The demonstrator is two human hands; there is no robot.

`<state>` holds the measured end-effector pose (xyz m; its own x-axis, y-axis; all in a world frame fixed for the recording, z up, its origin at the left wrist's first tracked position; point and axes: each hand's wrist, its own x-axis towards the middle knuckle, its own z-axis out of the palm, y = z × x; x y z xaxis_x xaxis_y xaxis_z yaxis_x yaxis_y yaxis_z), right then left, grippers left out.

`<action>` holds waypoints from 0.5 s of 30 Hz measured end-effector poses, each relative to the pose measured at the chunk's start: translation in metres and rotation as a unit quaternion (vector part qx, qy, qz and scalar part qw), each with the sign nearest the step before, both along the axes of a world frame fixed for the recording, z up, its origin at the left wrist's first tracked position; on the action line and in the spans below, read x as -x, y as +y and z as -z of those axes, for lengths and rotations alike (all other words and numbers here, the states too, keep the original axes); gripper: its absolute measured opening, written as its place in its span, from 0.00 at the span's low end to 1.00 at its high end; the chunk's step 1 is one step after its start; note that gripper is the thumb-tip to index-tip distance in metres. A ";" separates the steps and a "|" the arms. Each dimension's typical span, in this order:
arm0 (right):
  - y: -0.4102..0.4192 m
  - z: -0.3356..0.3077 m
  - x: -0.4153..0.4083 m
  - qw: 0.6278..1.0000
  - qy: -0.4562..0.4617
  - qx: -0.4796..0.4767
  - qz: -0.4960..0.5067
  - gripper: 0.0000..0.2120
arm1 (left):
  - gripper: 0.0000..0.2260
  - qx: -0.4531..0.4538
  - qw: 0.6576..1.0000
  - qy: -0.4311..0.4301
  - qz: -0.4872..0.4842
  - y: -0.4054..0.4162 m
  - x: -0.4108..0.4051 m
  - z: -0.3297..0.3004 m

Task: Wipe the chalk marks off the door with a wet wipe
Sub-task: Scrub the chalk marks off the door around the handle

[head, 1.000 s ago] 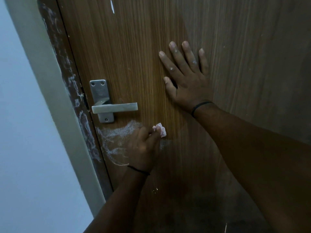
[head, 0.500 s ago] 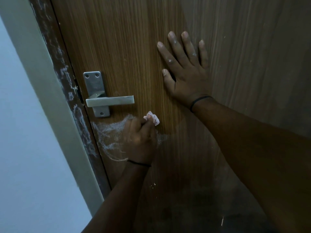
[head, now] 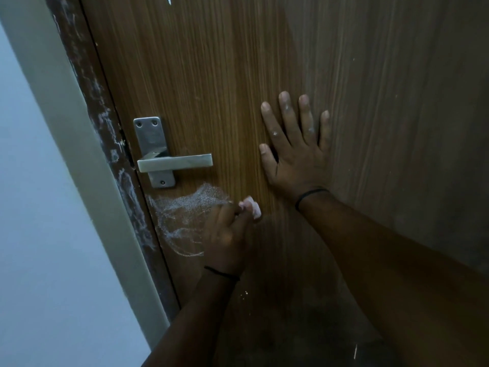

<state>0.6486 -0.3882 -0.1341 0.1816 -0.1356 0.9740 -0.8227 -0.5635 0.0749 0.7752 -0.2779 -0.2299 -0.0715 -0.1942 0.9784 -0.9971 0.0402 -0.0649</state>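
Observation:
A brown wood-grain door (head: 217, 75) fills the view. White chalk marks (head: 182, 213) smear the door just below the metal lever handle (head: 174, 162). My left hand (head: 227, 234) grips a crumpled pale pink wet wipe (head: 251, 205) and holds it against the door at the right edge of the chalk smear. My right hand (head: 296, 152) lies flat on the door, fingers spread and straight, to the right of the handle.
The door frame (head: 105, 144) on the left is dark brown with white chalky streaks, and beside it runs a pale wall (head: 31, 207). A few small white specks (head: 244, 294) sit on the door lower down.
My left hand with the wipe has shifted a little to the right across the chalk smear. The camera view has tilted, so the door and the hands sit lower in the frame. My right hand stays flat.

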 end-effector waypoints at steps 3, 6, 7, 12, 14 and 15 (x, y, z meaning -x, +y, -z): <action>-0.001 0.000 0.000 1.000 -0.002 0.003 -0.002 0.27 | 0.03 0.039 0.999 0.026 -0.006 -0.009 0.004 -0.015; -0.001 0.001 0.002 1.000 -0.004 0.005 0.001 0.27 | 0.05 -0.022 0.999 -0.019 0.025 -0.007 0.015 0.008; -0.001 0.000 0.002 1.000 -0.005 0.005 0.001 0.27 | 0.05 -0.045 0.998 -0.032 0.032 -0.005 0.016 0.015; -0.002 -0.001 0.001 1.000 -0.012 0.021 0.000 0.27 | 0.06 -0.033 0.999 0.008 0.031 0.000 0.011 0.009; -0.003 0.001 0.001 1.000 -0.011 0.026 0.001 0.27 | 0.04 -0.024 0.998 0.048 0.039 0.006 0.004 0.001; -0.003 0.001 0.001 1.000 -0.009 0.026 0.003 0.27 | 0.03 -0.016 0.997 0.067 0.039 0.009 -0.001 -0.004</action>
